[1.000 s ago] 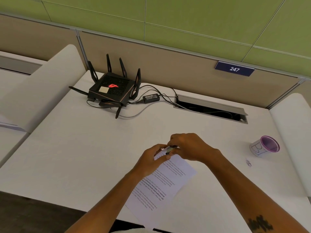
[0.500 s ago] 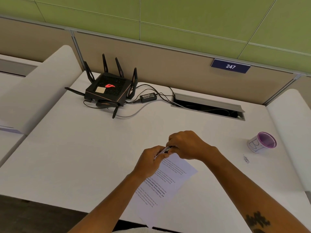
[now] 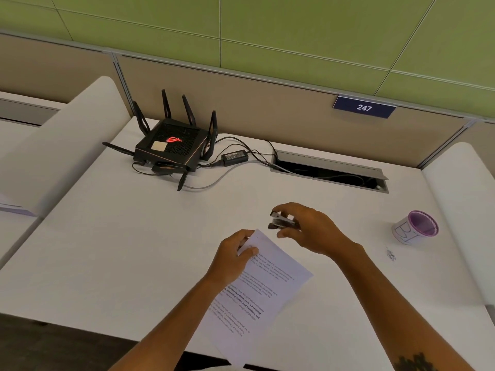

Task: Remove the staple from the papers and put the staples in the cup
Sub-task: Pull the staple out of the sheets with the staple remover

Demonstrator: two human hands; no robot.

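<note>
My right hand (image 3: 308, 228) grips the staple remover (image 3: 281, 223), lifted just clear of the papers' (image 3: 267, 285) top corner, which my left hand (image 3: 233, 257) pinches. The cup (image 3: 415, 228) lies well off to the right, nearer my right hand. I cannot tell whether a staple is in the remover.

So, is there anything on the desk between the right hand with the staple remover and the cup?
Nothing visible. The desk is bare between the right hand, holding the staple remover, and the cup. Small dark bits lie nearer, below that line.
</note>
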